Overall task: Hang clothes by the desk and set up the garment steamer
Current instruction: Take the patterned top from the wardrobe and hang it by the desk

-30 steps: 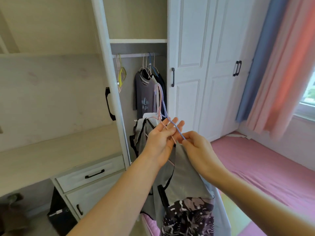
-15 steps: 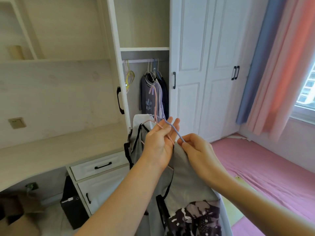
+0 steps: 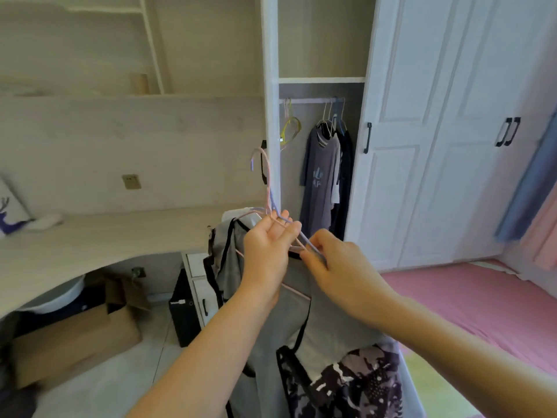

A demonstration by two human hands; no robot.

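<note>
While the left hand (image 3: 268, 245) holds the hangers (image 3: 272, 206) at their necks, fingers curled round the wires with the tips loosely fanned, the right hand (image 3: 334, 263) pinches the blue hanger's arm at about 4 o'clock from the left. Looks like two hangers nested, one pink and one blue, hooks up and pointing to 12. My read: she's splitting them, or steadying the shoulder so the garment doesn't slide off.

Grey clothes (image 3: 289, 300) with black trim hang below both hands, down to 6 o'clock; a dark patterned piece (image 3: 355, 384) sits lowest. Holding high at the necks keeps the fabric off the floor.

Desk (image 3: 105, 236) runs from 9 o'clock toward centre, drawers (image 3: 199, 285) under its right end. Open wardrobe bay at 12 to 1 has a rail (image 3: 310, 100) with a yellow hanger (image 3: 291, 128) and dark shirts (image 3: 327, 176) already up. Bed (image 3: 482, 303) at 3 to 4. Cardboard box (image 3: 78, 336) at 8, under the desk.

No steamer that I can pick out from here. Judging by that, hanging step is in hand, steamer setup not started. Risk: wires tangled, garment slips if the right-hand pinch loosens.
</note>
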